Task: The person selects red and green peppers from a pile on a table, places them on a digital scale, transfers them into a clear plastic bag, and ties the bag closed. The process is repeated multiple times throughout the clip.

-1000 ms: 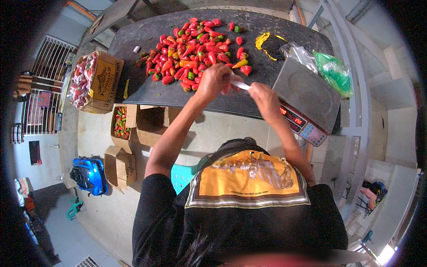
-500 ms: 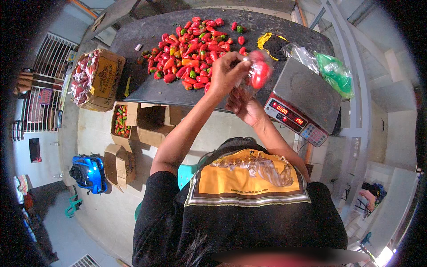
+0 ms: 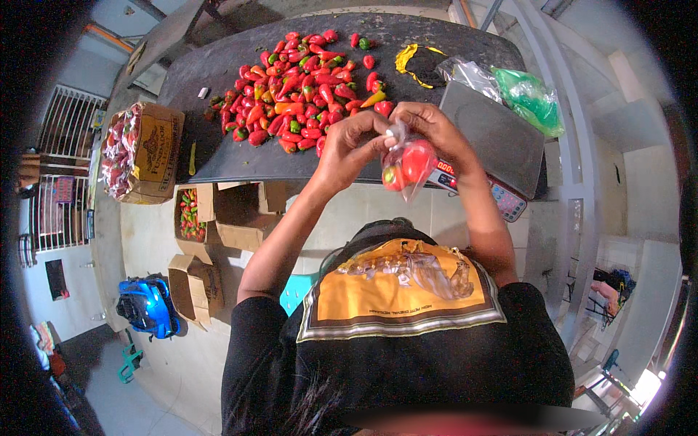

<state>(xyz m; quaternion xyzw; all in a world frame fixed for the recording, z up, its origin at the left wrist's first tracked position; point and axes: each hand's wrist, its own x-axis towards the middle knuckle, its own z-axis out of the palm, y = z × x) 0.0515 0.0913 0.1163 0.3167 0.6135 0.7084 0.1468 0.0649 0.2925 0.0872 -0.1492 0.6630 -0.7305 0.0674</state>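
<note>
A clear plastic bag of red peppers [image 3: 416,161] hangs in front of me at the table's near edge, its contents mostly red with a yellowish-green patch. My left hand [image 3: 349,149] pinches the gathered neck of the bag between thumb and fingers. On the neck's other side, my right hand [image 3: 445,138] has its fingers bent and closed on the plastic; its fingertips are partly hidden. Beyond both hands, a heap of loose red peppers [image 3: 291,91], a few green or orange, covers the middle of the dark table [image 3: 218,156]. The digital scale [image 3: 494,134] sits behind my right hand and forearm.
Clear plastic bags [image 3: 471,78] and a green plastic bag [image 3: 527,94] lie beyond the scale, near a yellow-and-black item [image 3: 418,64]. A carton [image 3: 158,156] of bagged peppers stands left. Below are open cartons [image 3: 243,229], one containing peppers [image 3: 192,218], and a blue object [image 3: 149,305].
The bag has moved down and slightly left, and now hangs from its neck. My right hand has risen from beneath it to the neck. The view has shifted slightly.
</note>
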